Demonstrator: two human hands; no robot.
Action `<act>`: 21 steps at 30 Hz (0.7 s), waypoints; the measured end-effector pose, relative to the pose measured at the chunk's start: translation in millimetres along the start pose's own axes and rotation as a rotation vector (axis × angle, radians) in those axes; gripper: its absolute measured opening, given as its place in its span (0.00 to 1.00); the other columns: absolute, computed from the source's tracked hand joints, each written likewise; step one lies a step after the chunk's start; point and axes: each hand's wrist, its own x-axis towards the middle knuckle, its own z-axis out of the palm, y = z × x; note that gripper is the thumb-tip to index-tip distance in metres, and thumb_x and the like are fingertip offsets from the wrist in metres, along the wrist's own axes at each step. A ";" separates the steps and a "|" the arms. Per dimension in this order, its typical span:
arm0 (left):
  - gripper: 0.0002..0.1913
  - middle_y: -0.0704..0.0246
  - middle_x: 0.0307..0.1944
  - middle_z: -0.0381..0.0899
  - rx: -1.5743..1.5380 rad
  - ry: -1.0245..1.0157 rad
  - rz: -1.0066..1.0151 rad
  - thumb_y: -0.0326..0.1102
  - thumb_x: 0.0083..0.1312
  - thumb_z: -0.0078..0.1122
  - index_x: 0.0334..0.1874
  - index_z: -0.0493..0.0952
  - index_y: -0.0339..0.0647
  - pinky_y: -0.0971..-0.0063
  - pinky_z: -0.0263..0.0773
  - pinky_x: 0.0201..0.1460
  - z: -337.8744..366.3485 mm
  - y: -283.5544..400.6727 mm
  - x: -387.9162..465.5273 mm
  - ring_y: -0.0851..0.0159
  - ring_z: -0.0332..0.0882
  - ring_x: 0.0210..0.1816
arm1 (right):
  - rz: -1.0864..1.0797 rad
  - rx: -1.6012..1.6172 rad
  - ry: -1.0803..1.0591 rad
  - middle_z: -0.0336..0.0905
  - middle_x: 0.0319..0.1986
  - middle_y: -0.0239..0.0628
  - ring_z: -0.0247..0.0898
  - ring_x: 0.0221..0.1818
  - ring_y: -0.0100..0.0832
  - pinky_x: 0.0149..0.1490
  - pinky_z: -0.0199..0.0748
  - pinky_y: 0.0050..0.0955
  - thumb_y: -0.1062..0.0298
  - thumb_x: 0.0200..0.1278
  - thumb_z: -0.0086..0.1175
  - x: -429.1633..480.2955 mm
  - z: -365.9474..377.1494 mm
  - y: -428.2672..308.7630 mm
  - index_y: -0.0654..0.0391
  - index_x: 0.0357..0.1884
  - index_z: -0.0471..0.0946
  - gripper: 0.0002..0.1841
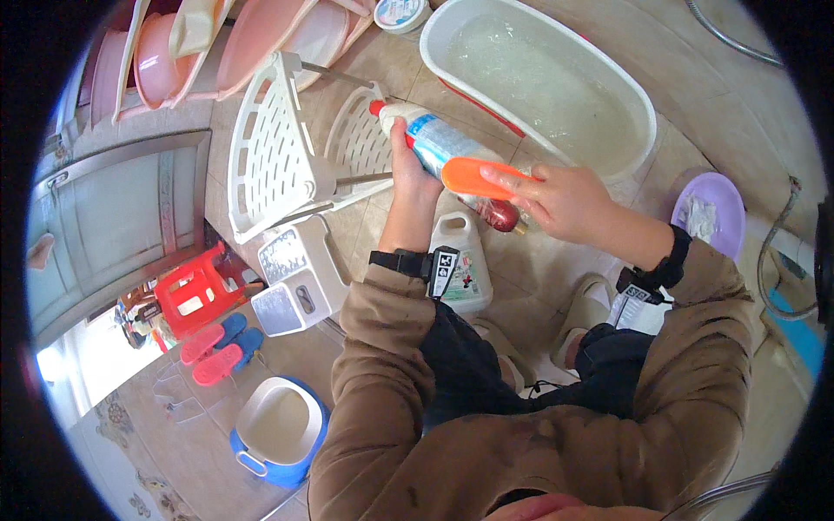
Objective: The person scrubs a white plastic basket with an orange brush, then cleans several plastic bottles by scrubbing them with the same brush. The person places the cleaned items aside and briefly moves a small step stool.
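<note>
My left hand (417,166) grips a white plastic bottle (449,142) with a blue label and a red cap, tilted with the cap toward the upper left. In my right hand (570,200) is an orange brush (475,177), its back turned up. It overlaps the bottle's lower end; its underside is hidden, so contact is unclear. Below the brush shows a dark red container (500,215), partly covered by my fingers. A white plastic jug (462,267) with a handle stands on the tiles before me, partly behind my left wrist strap.
A white tub (541,137) of water lies ahead, beside a white slotted corner shelf (280,143). At left are a grey-white step stool (300,280), a red stool (195,293), slippers (218,365) and a blue-white bucket (319,417). A purple basin (730,208) holds white cloth at right.
</note>
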 end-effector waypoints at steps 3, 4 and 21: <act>0.26 0.62 0.42 0.74 -0.229 0.040 -0.124 0.60 0.63 0.39 0.48 0.67 0.44 0.57 0.69 0.51 -3.6 -1.4 7.5 0.55 0.74 0.45 | -0.019 -0.082 -0.001 0.69 0.21 0.36 0.71 0.21 0.34 0.23 0.69 0.32 0.60 0.59 0.46 -7.2 12.4 7.9 0.24 0.61 0.62 0.27; 0.27 0.61 0.46 0.74 -0.253 0.012 -0.147 0.61 0.63 0.37 0.50 0.67 0.45 0.55 0.68 0.53 -4.4 -1.4 11.0 0.53 0.73 0.48 | -0.068 -0.090 -0.008 0.69 0.21 0.35 0.70 0.21 0.33 0.22 0.69 0.31 0.60 0.58 0.47 -5.7 14.7 12.2 0.24 0.60 0.63 0.27; 0.30 0.61 0.55 0.70 -0.363 -0.015 -0.166 0.61 0.65 0.29 0.57 0.64 0.45 0.54 0.60 0.62 8.1 -19.4 10.9 0.53 0.66 0.57 | 0.732 -0.186 0.060 0.75 0.40 0.52 0.74 0.38 0.49 0.41 0.71 0.45 0.71 0.62 0.37 45.2 70.4 219.3 0.41 0.67 0.51 0.29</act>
